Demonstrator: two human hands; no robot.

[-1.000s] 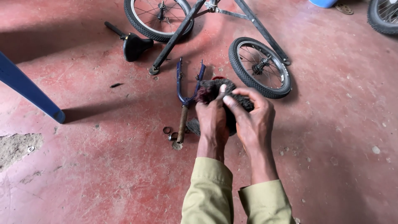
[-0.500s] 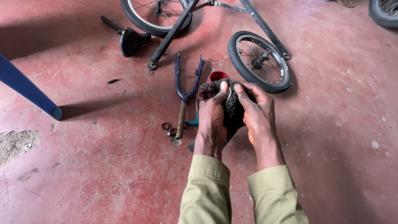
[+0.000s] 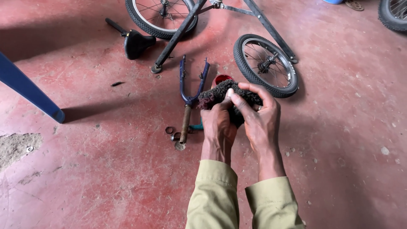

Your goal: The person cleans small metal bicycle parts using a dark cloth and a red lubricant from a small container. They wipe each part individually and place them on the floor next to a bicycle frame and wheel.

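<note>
Both my hands are wrapped around a dark fuzzy rag [image 3: 220, 93] held above the red floor. My left hand [image 3: 218, 127] grips its near side, thumb pressed up into the cloth. My right hand [image 3: 258, 116] curls over the top and right side of the rag. Whatever lies inside the cloth is hidden. A small red round cap [image 3: 221, 79] shows just behind the rag. A blue bicycle fork [image 3: 188, 97] with a rusty steerer tube lies on the floor just left of my hands.
Small rings and washers [image 3: 173, 133] lie by the fork's end. A small bicycle wheel [image 3: 266, 64] lies behind my hands. A black saddle [image 3: 136, 42], a second wheel [image 3: 159, 15] and a dark frame [image 3: 178, 34] are farther back. A blue leg [image 3: 29, 89] slants at left.
My hands have shifted on the rag, the fingers working around it, and they sit slightly lower in view. The view has drifted a little.
</note>
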